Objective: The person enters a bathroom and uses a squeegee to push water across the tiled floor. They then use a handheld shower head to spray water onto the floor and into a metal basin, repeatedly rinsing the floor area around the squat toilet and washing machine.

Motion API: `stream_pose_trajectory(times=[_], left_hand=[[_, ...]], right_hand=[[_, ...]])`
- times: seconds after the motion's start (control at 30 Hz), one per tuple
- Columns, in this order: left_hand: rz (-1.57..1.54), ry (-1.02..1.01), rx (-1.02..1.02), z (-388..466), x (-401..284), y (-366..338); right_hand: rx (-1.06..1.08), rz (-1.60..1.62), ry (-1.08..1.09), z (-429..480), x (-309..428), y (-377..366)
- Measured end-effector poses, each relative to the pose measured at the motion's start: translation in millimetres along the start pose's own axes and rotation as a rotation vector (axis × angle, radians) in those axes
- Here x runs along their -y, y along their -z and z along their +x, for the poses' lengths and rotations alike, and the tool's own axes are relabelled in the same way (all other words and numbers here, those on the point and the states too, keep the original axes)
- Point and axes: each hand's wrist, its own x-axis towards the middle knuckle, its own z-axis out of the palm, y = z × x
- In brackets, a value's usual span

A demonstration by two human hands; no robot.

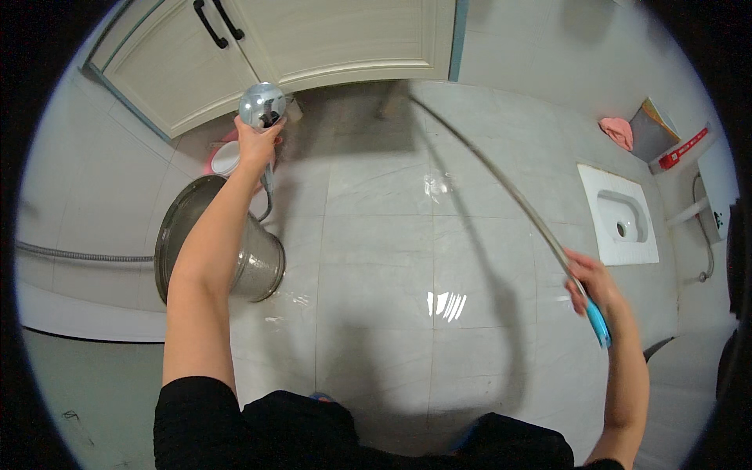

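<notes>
My left hand [257,143] grips a chrome shower head [262,106] by its handle, in front of the cream cabinet doors. The shower's metal hose [267,200] hangs below that hand and partly vanishes behind the forearm. My right hand [593,282] is closed around a long metal pole [505,179] with a blue end grip [598,323]. The pole slants up and left to the shadow under the cabinet, where its far end is too dark to make out. Wet-looking pale tiles [376,252] lie between my hands.
A large metal bucket [258,261] stands under my left forearm, with a pink-and-white container [226,158] behind it. A cream cabinet [352,41] spans the far side. At right are a white squat toilet [623,217], a grey bin [652,132], a pink cloth [617,133] and a red object [683,150].
</notes>
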Motion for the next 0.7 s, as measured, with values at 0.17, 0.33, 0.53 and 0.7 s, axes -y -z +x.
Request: stream_pose_trajectory(times=[0.17, 0.33, 0.53, 0.7], left_hand=[[0.064, -0.007, 0.008, -5, 5, -2], [-0.039, 0.009, 0.022, -2, 26, -7], [0.049, 0.010, -0.170, -16, 0, -10], [-0.069, 0.008, -0.157, -20, 2, 3]], right_hand=[[-0.263, -0.095, 0.022, -85, -24, 10], [-0.407, -0.780, 0.213, -117, -40, 0], [-0.405, -1.326, 0.606, -65, -22, -51], [-0.330, -1.496, 0.728, -6, -30, -91]])
